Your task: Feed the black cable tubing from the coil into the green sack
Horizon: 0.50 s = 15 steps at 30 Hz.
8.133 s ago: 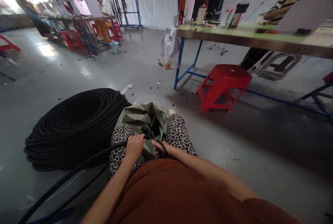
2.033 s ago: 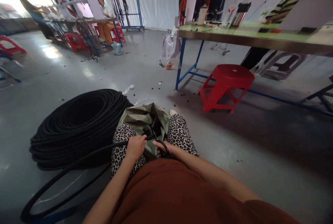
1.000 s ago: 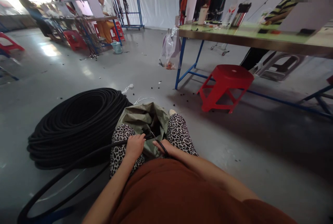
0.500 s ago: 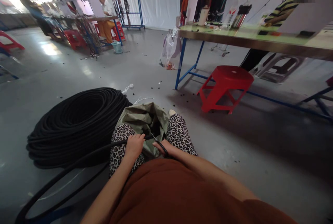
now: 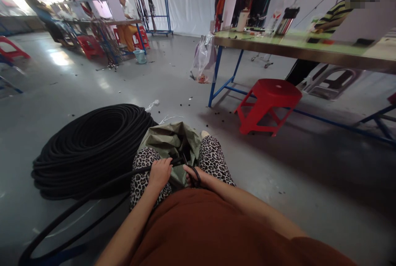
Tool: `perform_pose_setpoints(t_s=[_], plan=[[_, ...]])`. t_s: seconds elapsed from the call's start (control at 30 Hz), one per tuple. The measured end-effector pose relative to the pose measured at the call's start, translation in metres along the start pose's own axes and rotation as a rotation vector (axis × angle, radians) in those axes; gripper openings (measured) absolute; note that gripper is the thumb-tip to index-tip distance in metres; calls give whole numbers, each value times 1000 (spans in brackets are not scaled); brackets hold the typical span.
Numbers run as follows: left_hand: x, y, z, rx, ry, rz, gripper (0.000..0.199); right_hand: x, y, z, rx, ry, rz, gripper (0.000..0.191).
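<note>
Grey workshop floor [image 5: 161, 80] under a big black coil [image 5: 89, 150].

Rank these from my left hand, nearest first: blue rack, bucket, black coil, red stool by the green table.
1. Black coil, just to the left.
2. Red stool, ahead right, by the green table.
3. Bucket, far ahead, slightly left.
4. Blue rack, farther still, by the white curtain.
</note>
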<state>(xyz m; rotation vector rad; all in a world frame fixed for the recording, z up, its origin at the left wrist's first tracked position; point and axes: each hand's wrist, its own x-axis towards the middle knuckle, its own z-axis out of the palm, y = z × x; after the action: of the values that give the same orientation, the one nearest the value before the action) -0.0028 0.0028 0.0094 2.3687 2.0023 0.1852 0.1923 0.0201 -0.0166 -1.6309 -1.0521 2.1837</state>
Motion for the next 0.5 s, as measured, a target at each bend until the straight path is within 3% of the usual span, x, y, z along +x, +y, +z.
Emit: perform_pose_setpoints(t_s=[0.5], plan=[[1, -4, 5, -19, 12, 1, 30, 4, 5, 0, 49, -108, -70, 42]])
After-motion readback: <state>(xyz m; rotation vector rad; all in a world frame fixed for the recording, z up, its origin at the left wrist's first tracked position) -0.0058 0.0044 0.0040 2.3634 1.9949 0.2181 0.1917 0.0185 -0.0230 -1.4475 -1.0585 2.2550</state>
